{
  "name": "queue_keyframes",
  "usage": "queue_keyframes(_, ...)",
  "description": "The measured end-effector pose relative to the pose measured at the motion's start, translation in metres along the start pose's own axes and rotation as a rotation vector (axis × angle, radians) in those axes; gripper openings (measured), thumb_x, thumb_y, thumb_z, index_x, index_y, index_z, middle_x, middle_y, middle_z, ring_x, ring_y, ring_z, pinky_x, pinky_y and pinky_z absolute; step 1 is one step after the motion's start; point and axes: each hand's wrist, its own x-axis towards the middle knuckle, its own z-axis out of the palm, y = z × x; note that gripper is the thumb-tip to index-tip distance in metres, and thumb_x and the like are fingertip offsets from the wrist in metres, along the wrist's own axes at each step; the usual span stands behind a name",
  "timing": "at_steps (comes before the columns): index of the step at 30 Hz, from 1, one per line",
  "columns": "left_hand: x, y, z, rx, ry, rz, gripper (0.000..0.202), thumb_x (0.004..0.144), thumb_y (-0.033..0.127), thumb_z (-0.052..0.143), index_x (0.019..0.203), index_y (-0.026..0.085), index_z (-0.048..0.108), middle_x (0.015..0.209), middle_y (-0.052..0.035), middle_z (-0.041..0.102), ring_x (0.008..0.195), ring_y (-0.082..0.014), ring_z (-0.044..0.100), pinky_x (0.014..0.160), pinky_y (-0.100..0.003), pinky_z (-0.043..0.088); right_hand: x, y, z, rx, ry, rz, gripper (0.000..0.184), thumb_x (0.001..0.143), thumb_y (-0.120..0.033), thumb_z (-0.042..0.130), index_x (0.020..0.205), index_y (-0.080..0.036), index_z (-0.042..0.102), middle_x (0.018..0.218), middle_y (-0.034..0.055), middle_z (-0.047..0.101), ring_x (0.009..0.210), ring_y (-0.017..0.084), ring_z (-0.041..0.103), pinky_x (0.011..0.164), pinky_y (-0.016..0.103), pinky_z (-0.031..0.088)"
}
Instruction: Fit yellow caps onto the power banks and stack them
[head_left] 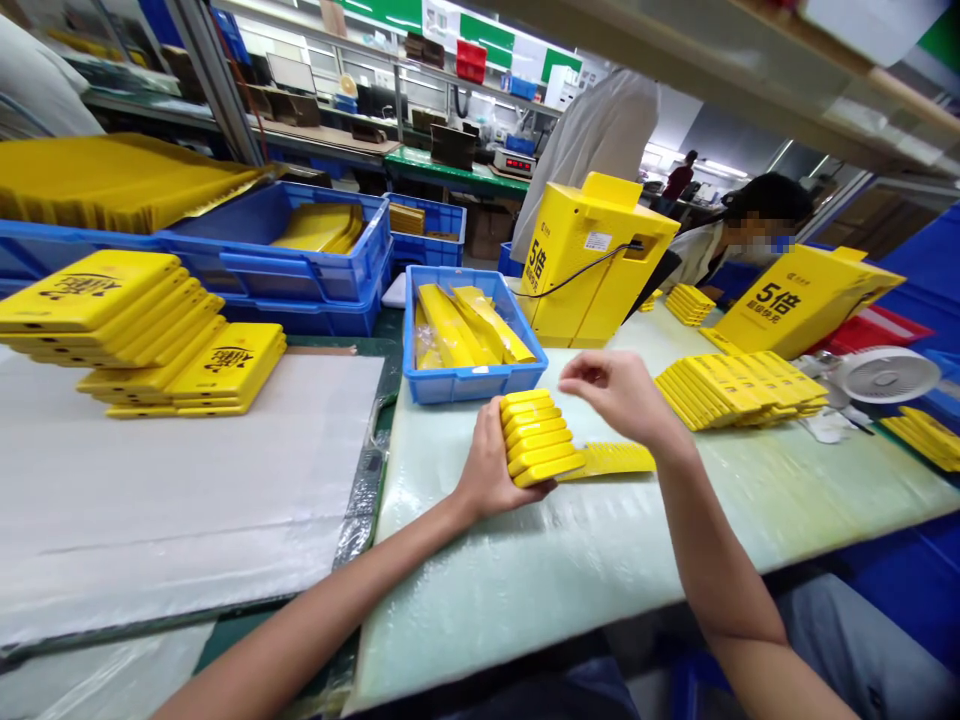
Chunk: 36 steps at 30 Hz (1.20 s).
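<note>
Yellow plastic cases, fanned in a stack, sit clamped in the fingers of the left hand; the right hand hovers just beside, fingers apart.

Two hands, one yellow power-bank stack, two display boxes, one fan.

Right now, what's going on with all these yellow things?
A person at a workbench is holding a leaning stack of yellow plastic cases in their left hand. Their right hand hangs just above a fanned row of more yellow cases, holding nothing. A blue plastic crate of yellow pieces sits close by, and a co-worker sits across the bench.
</note>
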Motion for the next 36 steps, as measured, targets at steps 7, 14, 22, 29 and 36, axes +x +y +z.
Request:
queue_keyframes(7, 0.0, -0.001, 0.0, 0.015, 0.004, -0.012, 0.138, 0.064, 0.061, 0.101, 0.17, 0.022, 0.021, 0.156, -0.0219, 0.049, 0.15, -0.0491, 0.054, 0.131, -0.072, 0.043, 0.0, 0.005, 0.012, -0.247, -0.02, 0.037, 0.026, 0.091, 0.001, 0.068, 0.074, -0.018, 0.071, 0.078, 0.0051, 0.075, 0.077, 0.021, 0.068, 0.078, 0.034, 0.048)
queue_keyframes(14, 0.003, 0.004, -0.002, -0.007, 0.008, 0.012, 0.125, 0.068, 0.061, 0.098, 0.165, 0.021, 0.031, 0.15, -0.0194, 0.051, 0.143, -0.0453, 0.057, 0.128, -0.069, 0.047, 0.009, -0.008, 0.023, -0.009, -0.046, -0.15, 0.018, 0.097, -0.007, 0.075, 0.084, -0.019, 0.074, 0.088, 0.0038, 0.08, 0.084, 0.02, 0.072, 0.079, 0.03, 0.051)
queue_keyframes(22, 0.002, 0.006, -0.002, -0.02, -0.005, -0.019, 0.132, 0.066, 0.059, 0.101, 0.167, 0.021, 0.025, 0.153, -0.0201, 0.05, 0.145, -0.0459, 0.056, 0.131, -0.069, 0.043, 0.028, 0.018, -0.001, -0.162, 0.022, -0.048, 0.025, 0.092, -0.005, 0.077, 0.072, -0.019, 0.07, 0.075, 0.0032, 0.072, 0.074, 0.02, 0.065, 0.074, 0.032, 0.047)
queue_keyframes(29, 0.002, 0.005, -0.001, -0.011, -0.001, -0.052, 0.13, 0.066, 0.06, 0.099, 0.165, 0.019, 0.026, 0.153, -0.0216, 0.05, 0.146, -0.047, 0.055, 0.13, -0.069, 0.044, 0.001, 0.014, 0.02, 0.069, -0.148, -0.219, 0.015, 0.09, -0.008, 0.072, 0.082, -0.02, 0.072, 0.092, 0.0032, 0.076, 0.081, 0.018, 0.067, 0.076, 0.029, 0.052)
queue_keyframes(36, 0.002, 0.006, -0.001, -0.005, -0.004, -0.034, 0.136, 0.065, 0.059, 0.101, 0.168, 0.019, 0.022, 0.155, -0.0225, 0.049, 0.15, -0.0484, 0.052, 0.133, -0.072, 0.039, 0.02, 0.02, 0.007, -0.075, 0.088, -0.043, 0.02, 0.091, -0.006, 0.072, 0.076, -0.019, 0.069, 0.077, 0.0035, 0.074, 0.074, 0.02, 0.067, 0.075, 0.033, 0.049)
